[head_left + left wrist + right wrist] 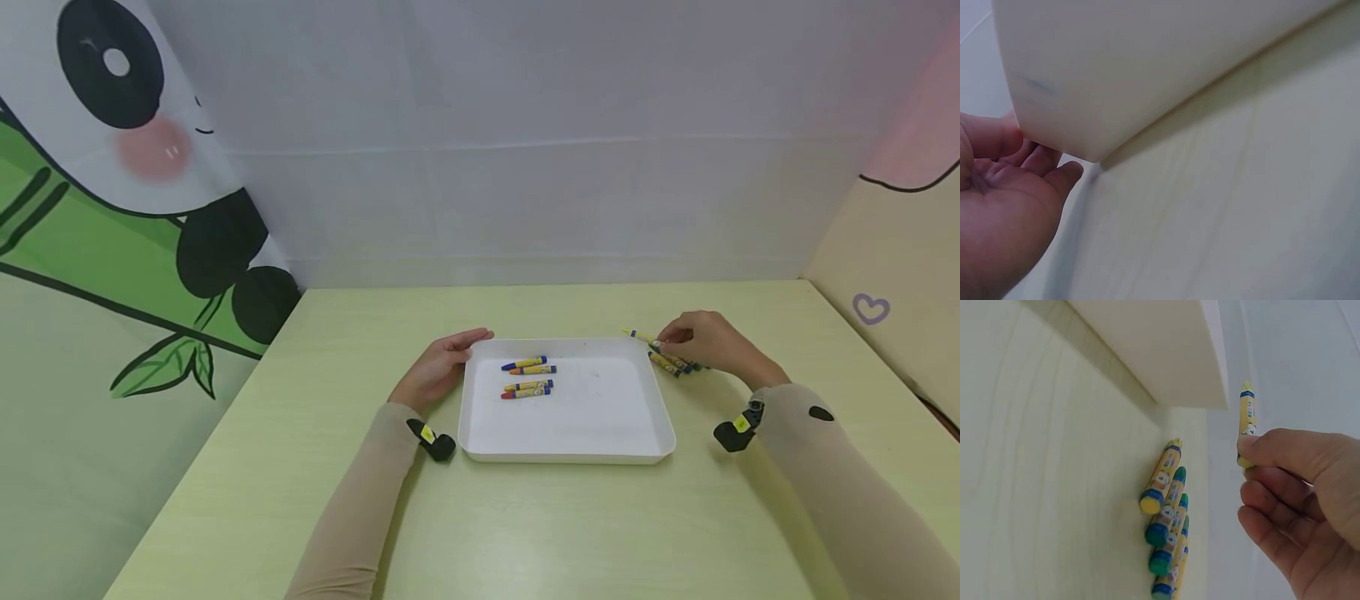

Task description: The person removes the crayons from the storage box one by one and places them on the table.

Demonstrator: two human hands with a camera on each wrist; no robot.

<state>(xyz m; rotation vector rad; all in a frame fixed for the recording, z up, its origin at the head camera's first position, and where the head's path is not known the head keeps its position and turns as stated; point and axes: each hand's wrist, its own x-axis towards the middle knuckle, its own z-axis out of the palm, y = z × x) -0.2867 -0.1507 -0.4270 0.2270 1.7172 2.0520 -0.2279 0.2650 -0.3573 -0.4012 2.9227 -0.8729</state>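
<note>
A white tray (592, 417) lies on the table with several crayons inside: a blue one (524, 363), an orange one (533, 370), a yellow one (528, 386) and a red one (526, 393). My left hand (441, 367) holds the tray's far left corner, thumb at the side and fingers round behind. Between thumb and fingertips, my right hand (708, 340) pinches a yellow crayon (1247, 412), raised just beyond the tray's right edge. Below that hand lies a group of loose crayons (1165, 475), yellow and green ends showing; the hand partly hides them in the head view.
The pale wooden table (555, 533) extends around the tray and meets a grey-white cloth backdrop (480, 208) at the back. Printed panels (157, 283) stand along the left side. A wrist camera (738, 429) sits on each sleeve, the right one low over the table.
</note>
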